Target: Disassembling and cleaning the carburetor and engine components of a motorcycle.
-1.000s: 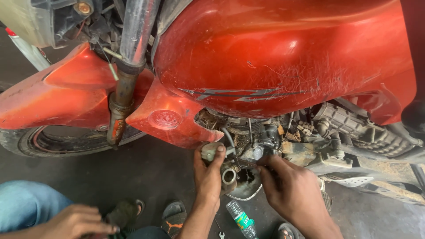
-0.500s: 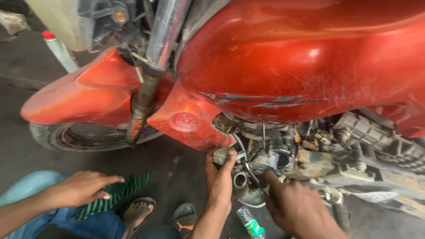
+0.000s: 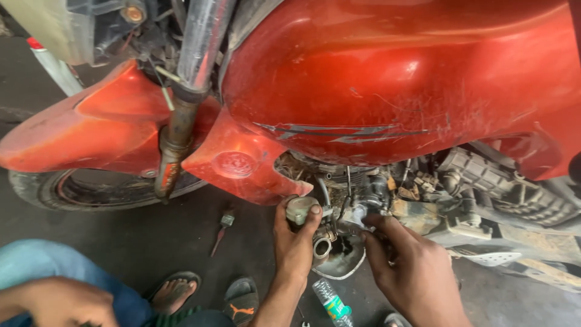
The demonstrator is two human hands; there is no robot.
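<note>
My left hand point(image 3: 295, 242) grips a small round pale cap-like part point(image 3: 301, 209) between thumb and fingers, just under the red side panel point(image 3: 239, 163) of a red motorcycle. My right hand point(image 3: 411, 272) reaches into the engine area point(image 3: 369, 200) with its fingertips on a dark metal part; what the fingers hold there is hidden. A short metal pipe opening point(image 3: 322, 247) shows between the two hands. The big red fuel tank point(image 3: 393, 79) fills the view above them.
A shallow pan point(image 3: 345, 263) lies under the engine, a plastic bottle point(image 3: 331, 303) beside it. A small screwdriver point(image 3: 221, 230) lies on the dark floor. The front wheel point(image 3: 91, 188), fork point(image 3: 181, 133) and fender are left. Another person's hand point(image 3: 60, 303), blue-clad leg and sandalled feet point(image 3: 175, 290) are lower left.
My two hands stay at the engine, the left still on the round part. The other person's hand at lower left has drawn down toward the frame's corner.
</note>
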